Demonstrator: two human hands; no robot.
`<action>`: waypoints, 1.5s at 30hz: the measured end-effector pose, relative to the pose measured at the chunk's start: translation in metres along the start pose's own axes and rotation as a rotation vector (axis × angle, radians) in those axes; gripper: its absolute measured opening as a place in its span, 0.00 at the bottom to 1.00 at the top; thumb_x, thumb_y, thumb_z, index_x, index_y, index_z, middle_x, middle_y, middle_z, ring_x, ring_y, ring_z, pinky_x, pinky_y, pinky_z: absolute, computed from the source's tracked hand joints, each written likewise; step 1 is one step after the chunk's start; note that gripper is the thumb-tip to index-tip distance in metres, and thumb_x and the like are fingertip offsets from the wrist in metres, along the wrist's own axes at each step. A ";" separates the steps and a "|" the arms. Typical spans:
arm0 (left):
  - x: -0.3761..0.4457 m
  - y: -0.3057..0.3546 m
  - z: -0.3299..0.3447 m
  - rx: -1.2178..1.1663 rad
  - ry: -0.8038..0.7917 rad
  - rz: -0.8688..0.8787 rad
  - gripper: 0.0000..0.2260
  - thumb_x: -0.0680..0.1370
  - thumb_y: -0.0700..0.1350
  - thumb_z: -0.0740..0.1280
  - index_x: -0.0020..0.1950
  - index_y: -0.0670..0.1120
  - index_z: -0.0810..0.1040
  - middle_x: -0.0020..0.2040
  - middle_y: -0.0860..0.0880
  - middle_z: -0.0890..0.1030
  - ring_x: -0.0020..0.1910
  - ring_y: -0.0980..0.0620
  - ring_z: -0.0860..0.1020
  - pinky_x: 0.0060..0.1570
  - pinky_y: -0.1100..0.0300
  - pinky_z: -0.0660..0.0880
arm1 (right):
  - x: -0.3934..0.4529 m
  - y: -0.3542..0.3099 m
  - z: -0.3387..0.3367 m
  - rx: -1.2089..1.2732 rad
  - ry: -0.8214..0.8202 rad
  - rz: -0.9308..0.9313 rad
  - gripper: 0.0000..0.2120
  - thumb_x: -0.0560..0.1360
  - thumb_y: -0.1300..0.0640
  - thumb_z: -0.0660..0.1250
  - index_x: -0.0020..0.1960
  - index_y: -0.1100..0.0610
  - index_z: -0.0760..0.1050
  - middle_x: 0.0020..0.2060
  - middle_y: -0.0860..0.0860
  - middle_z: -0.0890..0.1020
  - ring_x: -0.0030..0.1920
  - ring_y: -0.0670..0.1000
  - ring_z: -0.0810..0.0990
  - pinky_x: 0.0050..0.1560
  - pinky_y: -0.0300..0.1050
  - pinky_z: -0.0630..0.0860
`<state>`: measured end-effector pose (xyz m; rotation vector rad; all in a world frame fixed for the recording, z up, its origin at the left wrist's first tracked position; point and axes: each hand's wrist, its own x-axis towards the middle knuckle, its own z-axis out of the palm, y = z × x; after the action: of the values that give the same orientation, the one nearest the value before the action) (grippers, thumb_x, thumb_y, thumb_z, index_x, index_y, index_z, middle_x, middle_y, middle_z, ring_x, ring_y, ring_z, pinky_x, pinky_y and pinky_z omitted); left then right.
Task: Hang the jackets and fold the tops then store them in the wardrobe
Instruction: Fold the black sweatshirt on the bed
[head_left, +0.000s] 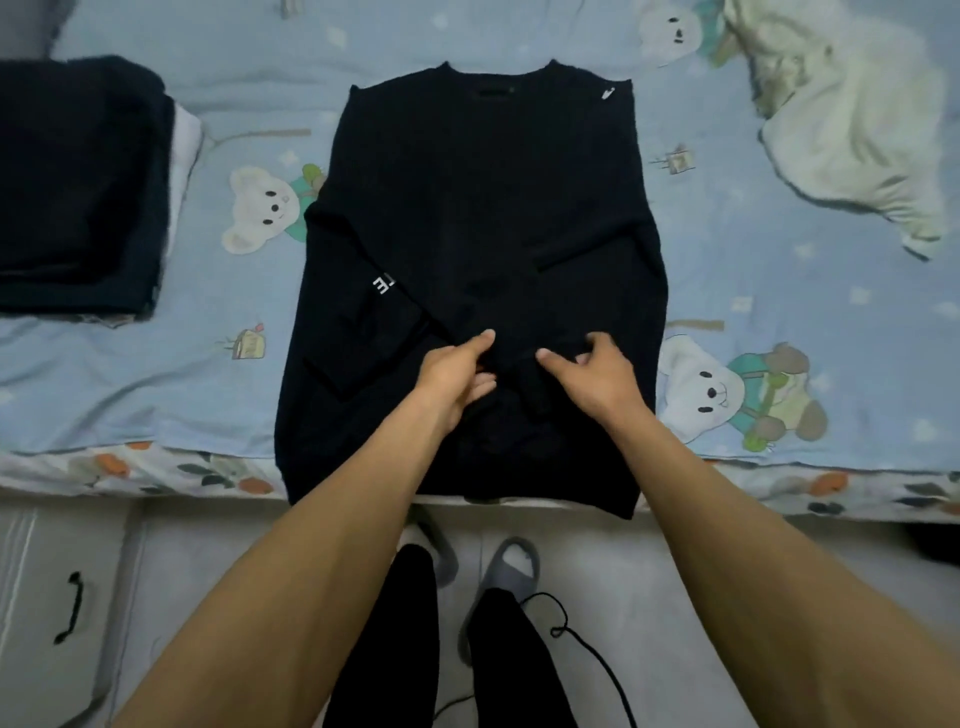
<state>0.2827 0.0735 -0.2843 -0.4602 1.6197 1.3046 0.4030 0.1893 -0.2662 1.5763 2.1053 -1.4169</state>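
Sweater (483, 208), black, lies flat on the bed (779, 291), neck away from the person, hem hanging just over the near edge, both sleeves folded across its front. Left hand (457, 374) pinches sleeve fabric at the lower middle, thumb on top, its grip clamped on the cloth. Right hand (592, 371) rests just beside it on the other sleeve, fingers curled into the fabric. Folded dark tops (78, 187) sit stacked at far left. White fluffy garment (852, 124) lies crumpled at far right.
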 end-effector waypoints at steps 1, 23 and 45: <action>-0.001 0.004 0.007 -0.012 -0.015 -0.019 0.16 0.78 0.44 0.72 0.63 0.40 0.76 0.52 0.44 0.83 0.41 0.51 0.85 0.38 0.60 0.82 | 0.005 -0.001 -0.002 0.069 -0.078 0.042 0.19 0.74 0.49 0.73 0.59 0.58 0.74 0.50 0.50 0.78 0.52 0.51 0.78 0.49 0.41 0.71; 0.003 0.014 -0.070 -0.621 0.252 0.034 0.12 0.80 0.45 0.68 0.63 0.44 0.76 0.61 0.40 0.80 0.51 0.45 0.82 0.45 0.54 0.82 | -0.022 0.025 0.035 1.319 0.003 0.533 0.27 0.73 0.70 0.70 0.70 0.67 0.67 0.47 0.60 0.82 0.40 0.55 0.86 0.38 0.47 0.83; 0.056 0.084 -0.128 1.008 0.238 0.669 0.16 0.76 0.52 0.72 0.61 0.46 0.81 0.56 0.47 0.81 0.55 0.50 0.79 0.55 0.61 0.73 | 0.000 -0.072 0.122 0.808 -0.062 0.343 0.05 0.79 0.63 0.64 0.46 0.58 0.78 0.48 0.56 0.84 0.48 0.52 0.86 0.48 0.44 0.83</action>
<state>0.1358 0.0031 -0.2932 0.6109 2.4854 0.6937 0.2972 0.0983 -0.2897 1.9577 1.1609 -2.2697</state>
